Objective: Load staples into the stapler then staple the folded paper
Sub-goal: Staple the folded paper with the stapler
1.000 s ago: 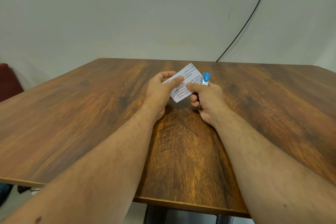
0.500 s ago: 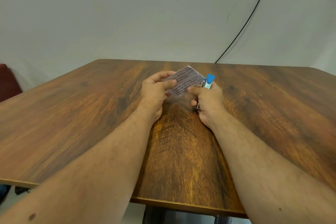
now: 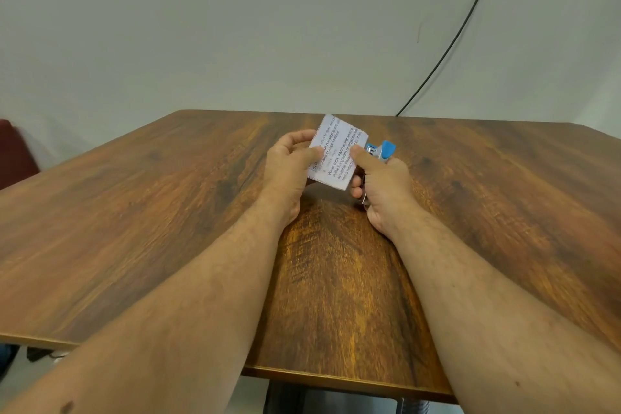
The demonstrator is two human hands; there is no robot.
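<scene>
A folded white paper (image 3: 336, 151) with printed text stands nearly upright above the middle of the wooden table (image 3: 134, 228). My left hand (image 3: 289, 175) pinches its left edge between thumb and fingers. My right hand (image 3: 383, 188) grips a small blue and metal stapler (image 3: 381, 148), thumb lying along its top. The stapler's blue tip and metal nose show at the paper's right edge; most of its body is hidden in my fist. I cannot tell whether the paper sits inside the jaws.
A black cable (image 3: 447, 47) runs down the pale wall to the table's far edge. A dark red seat (image 3: 16, 151) shows at the far left. The near table edge crosses under my forearms.
The paper has tipped back up from a flatter, darker tilt to nearly upright, text facing me. Both hands stay close together; the stapler stays at the paper's right edge.
</scene>
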